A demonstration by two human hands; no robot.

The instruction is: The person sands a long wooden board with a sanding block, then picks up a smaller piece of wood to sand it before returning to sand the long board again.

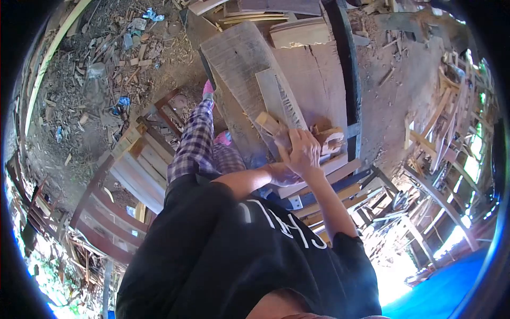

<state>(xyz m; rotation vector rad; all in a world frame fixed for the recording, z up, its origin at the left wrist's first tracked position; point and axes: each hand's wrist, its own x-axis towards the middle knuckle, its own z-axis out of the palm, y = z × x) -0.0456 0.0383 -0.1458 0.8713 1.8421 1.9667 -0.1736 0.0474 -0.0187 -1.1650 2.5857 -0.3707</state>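
Observation:
My right hand [303, 151] is closed over a short, block-like wooden tool [272, 124], whose pale end sticks out past the fingers; its exact kind is not clear. Just below it, nearer my body, is my left hand [284, 174], curled close to the right wrist; its fingers are partly hidden, and I cannot make out what they grip. The tool lies over the near end of a narrow, thin board [276, 90]. That board rests on a wide, rough plank [234, 50]. To the right of my right hand sits a carved wooden piece [332, 139].
A broad wooden slab [324, 80] forms the work surface, with a dark beam [350, 69] along its right edge. Wood scraps [138, 58] litter the ground at left. A slatted wooden chair [109, 218] stands by my left side. A blue sheet [451, 287] lies lower right.

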